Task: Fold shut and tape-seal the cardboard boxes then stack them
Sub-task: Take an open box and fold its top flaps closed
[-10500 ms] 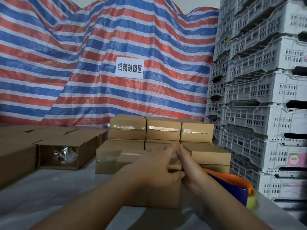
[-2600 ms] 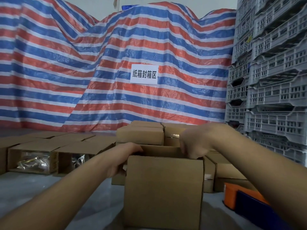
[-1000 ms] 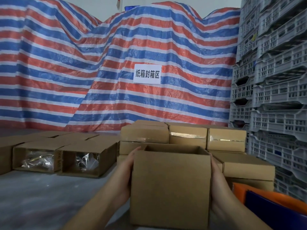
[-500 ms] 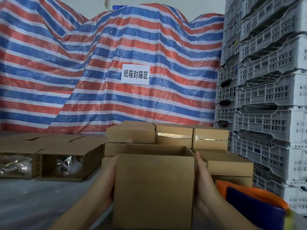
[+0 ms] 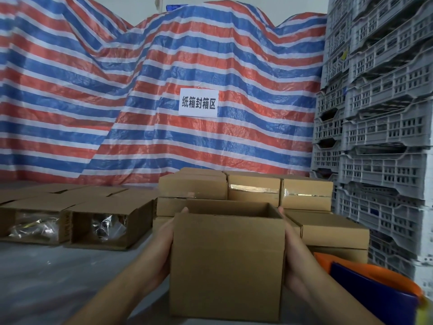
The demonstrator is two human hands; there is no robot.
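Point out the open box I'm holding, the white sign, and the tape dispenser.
open box (image 5: 226, 266), head view, front wall.
white sign (image 5: 198, 103), head view, middle of its printed text.
tape dispenser (image 5: 372, 292), head view, blue side panel.

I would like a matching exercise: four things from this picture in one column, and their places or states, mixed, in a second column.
Things:
1. open box
2. taped boxes
3. grey crates
4. white sign

Places or states:
a. fixed on the striped tarp
b. piled high at the right
c. held between both hands
d. stacked behind the held box

Pairs: 1-c, 2-d, 3-b, 4-a
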